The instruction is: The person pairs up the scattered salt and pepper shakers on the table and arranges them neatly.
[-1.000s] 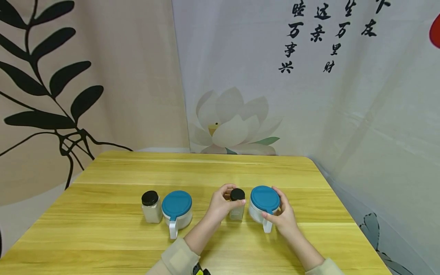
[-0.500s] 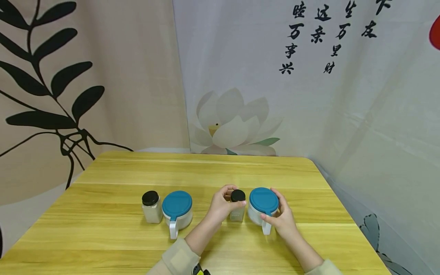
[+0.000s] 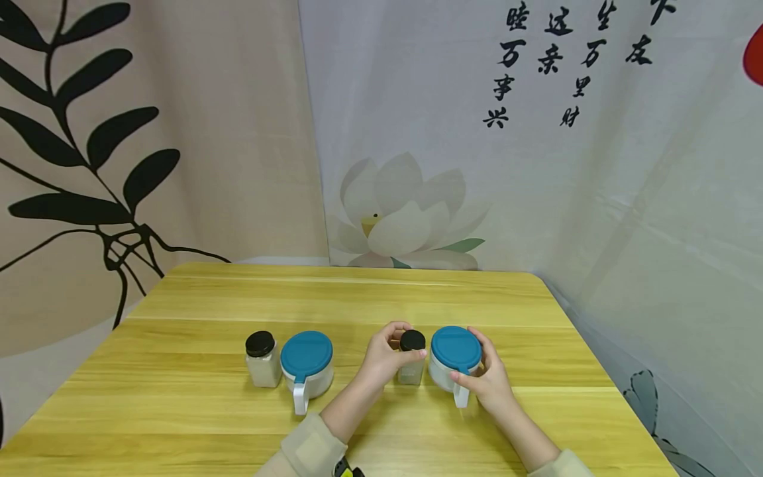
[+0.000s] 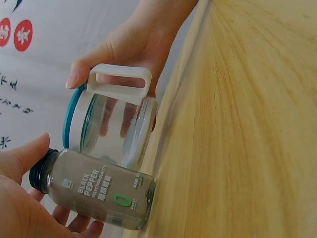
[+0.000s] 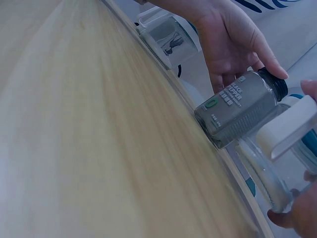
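My left hand (image 3: pixel 383 354) grips a black-capped glass pepper jar (image 4: pixel 99 187), thumb at the cap and fingers behind it. The label reads "BLACK PEPPER", and the jar stands upright on the table. Just right of it is a clear glass seasoning pot (image 3: pixel 444 374) with a blue lid (image 3: pixel 456 348) and a white handle (image 4: pixel 119 82) facing the person. My right hand (image 3: pixel 491 381) holds this pot from its right side, thumb near the handle at the front and fingers around the far side. In the left wrist view the jar and pot sit side by side, the jar overlapping the pot.
Left of my hands stand a second black-capped jar (image 3: pixel 263 361) with pale contents and a second blue-lidded pot (image 3: pixel 306 364), close together. All stand on a wooden table (image 3: pixel 197 411). Behind it hangs a printed cloth (image 3: pixel 405 165) with a lotus and writing.
My right hand has shifted the blue-lidded pot slightly left and toward the person, closer to the pepper jar. The left hand and its jar have hardly moved.
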`<act>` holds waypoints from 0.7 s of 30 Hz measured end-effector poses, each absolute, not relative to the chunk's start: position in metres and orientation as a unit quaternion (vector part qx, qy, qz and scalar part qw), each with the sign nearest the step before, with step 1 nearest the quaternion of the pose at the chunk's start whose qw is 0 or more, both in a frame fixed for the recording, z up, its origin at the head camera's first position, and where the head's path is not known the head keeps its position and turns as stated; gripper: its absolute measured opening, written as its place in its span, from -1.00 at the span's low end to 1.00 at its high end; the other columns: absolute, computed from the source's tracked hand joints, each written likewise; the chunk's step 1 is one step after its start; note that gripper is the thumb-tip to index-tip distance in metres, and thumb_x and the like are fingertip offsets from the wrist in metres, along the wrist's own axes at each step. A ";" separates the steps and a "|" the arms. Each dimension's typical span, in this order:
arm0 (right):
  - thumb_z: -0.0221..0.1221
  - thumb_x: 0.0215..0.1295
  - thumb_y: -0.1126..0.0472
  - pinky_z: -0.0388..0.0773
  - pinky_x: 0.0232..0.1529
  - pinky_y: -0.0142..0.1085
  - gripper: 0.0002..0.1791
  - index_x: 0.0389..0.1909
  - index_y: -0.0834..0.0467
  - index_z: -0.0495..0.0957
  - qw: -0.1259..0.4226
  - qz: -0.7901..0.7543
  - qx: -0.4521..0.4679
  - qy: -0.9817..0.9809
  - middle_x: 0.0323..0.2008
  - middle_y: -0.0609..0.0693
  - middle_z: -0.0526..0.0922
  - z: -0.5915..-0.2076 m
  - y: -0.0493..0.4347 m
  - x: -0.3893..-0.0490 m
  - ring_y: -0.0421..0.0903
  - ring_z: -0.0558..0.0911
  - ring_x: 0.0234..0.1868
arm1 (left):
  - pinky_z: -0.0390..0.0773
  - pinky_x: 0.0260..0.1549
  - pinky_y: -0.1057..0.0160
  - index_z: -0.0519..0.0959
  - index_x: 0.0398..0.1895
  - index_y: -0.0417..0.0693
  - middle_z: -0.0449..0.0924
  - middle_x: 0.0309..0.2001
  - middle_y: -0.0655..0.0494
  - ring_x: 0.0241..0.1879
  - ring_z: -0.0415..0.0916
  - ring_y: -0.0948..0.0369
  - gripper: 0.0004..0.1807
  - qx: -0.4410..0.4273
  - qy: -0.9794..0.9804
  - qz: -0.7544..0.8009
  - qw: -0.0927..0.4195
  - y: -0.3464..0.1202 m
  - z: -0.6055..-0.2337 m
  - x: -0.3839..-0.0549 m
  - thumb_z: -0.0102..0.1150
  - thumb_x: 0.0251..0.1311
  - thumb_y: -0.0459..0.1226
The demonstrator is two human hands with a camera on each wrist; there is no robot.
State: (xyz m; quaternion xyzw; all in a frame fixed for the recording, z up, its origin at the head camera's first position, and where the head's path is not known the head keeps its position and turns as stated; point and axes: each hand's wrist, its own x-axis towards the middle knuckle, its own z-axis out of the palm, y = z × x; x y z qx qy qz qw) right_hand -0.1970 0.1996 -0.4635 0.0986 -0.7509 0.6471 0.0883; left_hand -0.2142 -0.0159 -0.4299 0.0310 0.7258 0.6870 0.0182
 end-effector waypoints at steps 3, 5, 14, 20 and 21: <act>0.38 -0.06 0.47 0.28 0.13 0.11 -0.07 0.38 0.18 0.19 0.084 0.647 0.095 -0.752 0.23 0.23 0.39 -0.463 0.199 -0.196 -0.25 0.42 0.08 | 0.50 -0.29 0.21 0.54 0.00 -0.13 0.48 -0.11 -0.04 -0.17 0.38 0.08 -0.47 0.033 0.726 0.686 0.018 -0.016 -0.430 -0.214 0.51 -0.11 -0.34; 0.38 -0.05 0.46 0.29 0.12 0.09 -0.07 0.39 0.19 0.18 0.081 0.645 0.092 -0.755 0.23 0.23 0.39 -0.462 0.199 -0.196 -0.21 0.41 0.09 | 0.50 -0.28 0.20 0.54 0.00 -0.12 0.49 -0.12 -0.03 -0.17 0.39 0.08 -0.47 0.034 0.727 0.686 0.018 -0.016 -0.431 -0.215 0.51 -0.10 -0.34; 0.40 -0.06 0.45 0.29 0.13 0.10 -0.05 0.39 0.23 0.16 0.074 0.639 0.083 -0.761 0.24 0.26 0.38 -0.462 0.198 -0.197 0.10 0.34 0.19 | 0.50 -0.27 0.18 0.54 0.00 -0.11 0.48 -0.11 -0.03 -0.16 0.39 0.07 -0.48 0.034 0.728 0.684 0.020 -0.016 -0.431 -0.215 0.51 -0.10 -0.33; 0.41 -0.07 0.45 0.29 0.14 0.09 -0.04 0.39 0.24 0.15 0.069 0.641 0.080 -0.760 0.23 0.26 0.38 -0.463 0.198 -0.198 0.10 0.34 0.19 | 0.50 -0.27 0.18 0.54 0.00 -0.11 0.49 -0.11 -0.02 -0.17 0.39 0.08 -0.47 0.036 0.729 0.684 0.018 -0.015 -0.431 -0.214 0.52 -0.11 -0.33; 0.41 -0.07 0.45 0.29 0.14 0.09 -0.04 0.39 0.24 0.15 0.069 0.642 0.080 -0.760 0.23 0.26 0.38 -0.463 0.198 -0.198 0.10 0.34 0.19 | 0.50 -0.28 0.19 0.54 0.00 -0.11 0.49 -0.11 -0.02 -0.17 0.39 0.08 -0.47 0.036 0.729 0.684 0.018 -0.015 -0.432 -0.214 0.52 -0.11 -0.33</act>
